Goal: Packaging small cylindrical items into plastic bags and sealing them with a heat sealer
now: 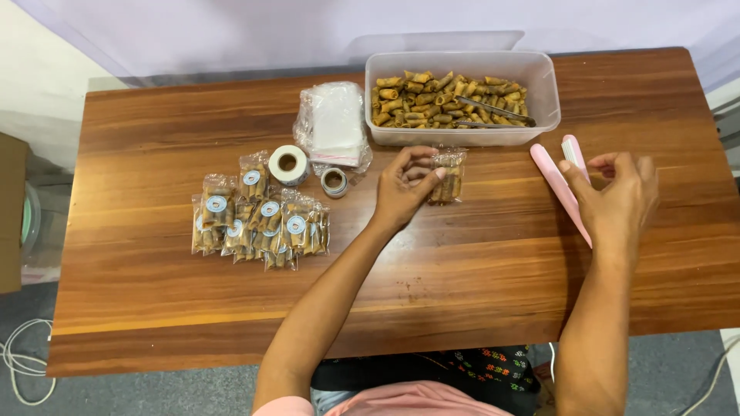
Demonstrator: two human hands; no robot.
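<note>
A: Brown wooden table [154,308], head view. Left hand [405,189] pinching a small clear bag of rolled snacks [448,179] by its upper left edge, bag held just above or on the tabletop, directly in front of the clear plastic tub [462,98]. Right hand [617,196] curled around a pink hinged heat sealer [556,183], arms parted at the far end.

B: Tub contents?

A: Loose rolled snacks, metal tongs [493,114] lying on top. Left of tub: stack of empty clear bags [333,123], white tape roll [288,163], smaller sticker roll [334,182]. Further left: cluster of finished packs [258,223] with round labels.

B: Risks?

A: Pinch covers only one corner of the bag; likely tilt or spill of snacks if mouth sags. Sealer arms close to right fingertips; possible nip or burn if closed carelessly. Bag mouth possibly wrinkled between arms, giving a weak seam.

B: Room?

A: Wide bare wood along near edge and between the hands. Sealer near right edge of table but not overhanging. Tub touching far edge zone; little room behind it
</note>
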